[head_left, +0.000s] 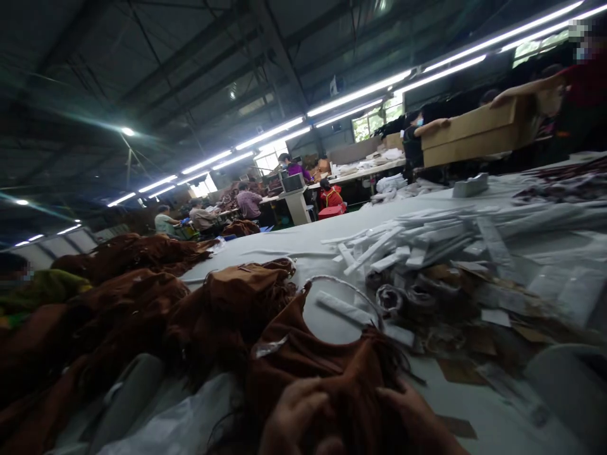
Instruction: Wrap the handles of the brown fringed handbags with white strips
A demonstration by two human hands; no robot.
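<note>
A brown suede-like bag (327, 354) with dark fringe at its side and a pale wrapped strap (346, 284) arched over its opening lies in front of me. My left hand (298, 414) is at its lower front, fingers curled in against the cloth and slightly blurred. On the other side, my right hand (415, 414) grips the bag's edge, thumb on the front and fingers hidden behind. A small clear plastic piece (271, 347) shows near the bag's upper left. Another brown bag (249, 284) lies just beyond it.
Brown bags (128, 303) are heaped at left, with clear plastic (180, 417) nearer me. White wrapped strips (427, 234), rolls and card scraps (478, 338) cover the right of the white table (279, 243). A person at far right holds a cardboard box (469, 136); others sit farther back.
</note>
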